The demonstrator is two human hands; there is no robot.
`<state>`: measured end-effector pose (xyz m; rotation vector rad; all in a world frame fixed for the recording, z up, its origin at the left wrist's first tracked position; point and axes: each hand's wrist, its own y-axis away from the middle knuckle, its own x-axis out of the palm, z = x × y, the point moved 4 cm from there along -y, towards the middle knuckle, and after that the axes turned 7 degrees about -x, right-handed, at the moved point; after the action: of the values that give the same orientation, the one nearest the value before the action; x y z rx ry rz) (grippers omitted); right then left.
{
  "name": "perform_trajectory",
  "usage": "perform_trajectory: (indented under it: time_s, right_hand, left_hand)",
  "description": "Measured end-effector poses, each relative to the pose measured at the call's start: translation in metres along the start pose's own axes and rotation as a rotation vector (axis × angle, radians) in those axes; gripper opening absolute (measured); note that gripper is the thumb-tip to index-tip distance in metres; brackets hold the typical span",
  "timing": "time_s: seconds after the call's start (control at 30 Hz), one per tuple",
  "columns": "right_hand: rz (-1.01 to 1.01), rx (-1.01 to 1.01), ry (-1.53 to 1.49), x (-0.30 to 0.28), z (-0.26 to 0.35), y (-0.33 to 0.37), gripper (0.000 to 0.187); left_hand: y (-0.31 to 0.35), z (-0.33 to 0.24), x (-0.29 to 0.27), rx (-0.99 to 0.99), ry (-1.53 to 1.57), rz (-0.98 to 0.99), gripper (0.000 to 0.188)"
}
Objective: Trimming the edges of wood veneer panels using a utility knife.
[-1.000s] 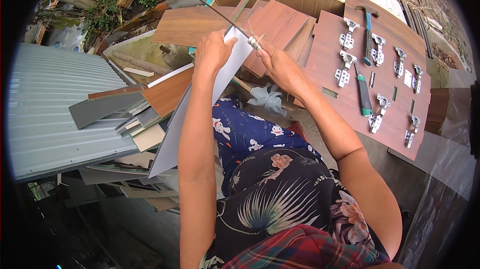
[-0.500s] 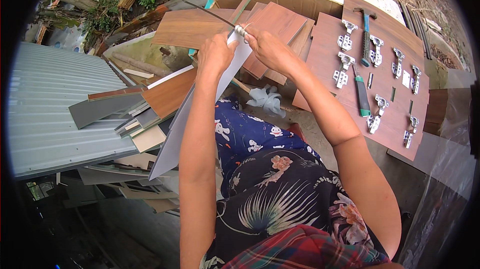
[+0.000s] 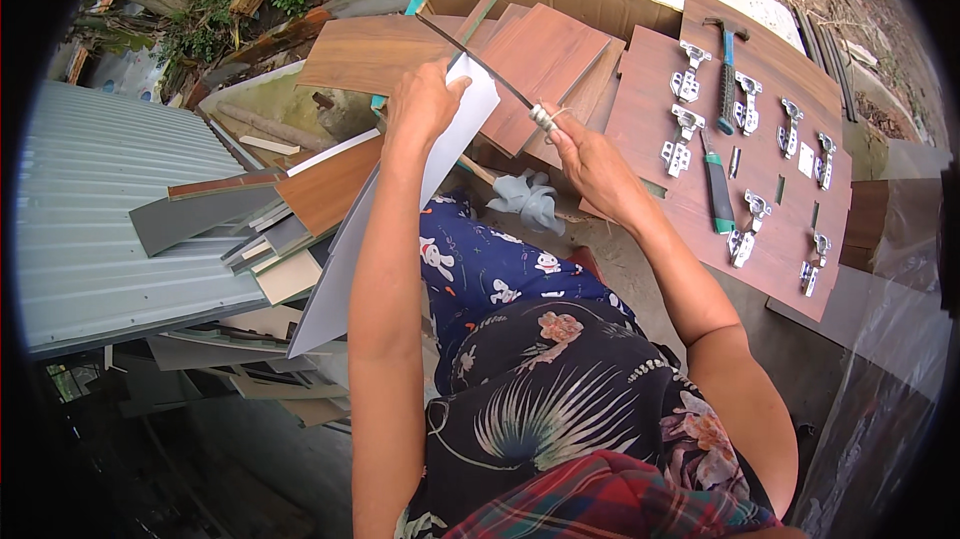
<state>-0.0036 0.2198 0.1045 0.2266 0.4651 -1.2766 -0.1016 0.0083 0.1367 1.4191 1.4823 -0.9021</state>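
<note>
While your left hand (image 3: 422, 111) grips the pale panel (image 3: 455, 134) near its upper end, your right hand (image 3: 592, 167) holds the long thin tool (image 3: 480, 66) by its wrapped handle. Your left thumb is pressed to the panel's edge; the other left fingers close around its far side and are partly hidden. Your right thumb and forefinger are clamped on the handle; the remaining right fingers cannot be seen clearly. The panel slants from beyond your left hand down past your left forearm, beside your patterned trousers (image 3: 500, 249). The tool's dark shaft crosses the panel's upper end; whether the two touch, I cannot tell. To your right, the brown board (image 3: 650, 79) carries a hammer (image 3: 727, 89), a green-and-black-handled tool (image 3: 718, 191) and seven silver hinges (image 3: 682, 141). Offcuts (image 3: 200, 217) lie on the corrugated sheet (image 3: 120, 229) at your left.
</note>
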Motion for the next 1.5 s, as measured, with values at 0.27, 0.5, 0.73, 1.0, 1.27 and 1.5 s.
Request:
perform_trajectory:
  time_s: [0.27,0.5,0.73,1.0,1.27,1.5]
  right_hand:
    - [0.113,-0.072,-0.01,0.013,0.024,-0.082,0.028]
    - [-0.125,-0.209,-0.031,0.036,-0.012,-0.043,0.037]
    - [-0.04,-0.009,-0.022,0.016,-0.012,0.002,0.039]
    - [-0.005,-0.179,0.011,0.025,0.011,-0.091,0.034]
    - [-0.08,-0.089,0.046,0.028,-0.025,-0.003,0.035]
    - [-0.03,-0.029,0.127,0.001,-0.002,-0.024,0.034]
  left_hand:
    - [0.003,-0.001,-0.003,-0.029,0.029,0.009,0.034]
    - [-0.001,0.003,-0.001,-0.048,0.043,0.008,0.033]
    - [-0.001,0.007,-0.001,0.001,0.004,-0.001,0.032]
    - [0.007,-0.007,0.0,-0.035,-0.009,0.024,0.033]
    - [-0.003,0.002,0.001,-0.031,0.046,0.022,0.03]
    - [0.002,0.0,-0.001,0.005,0.025,-0.005,0.031]
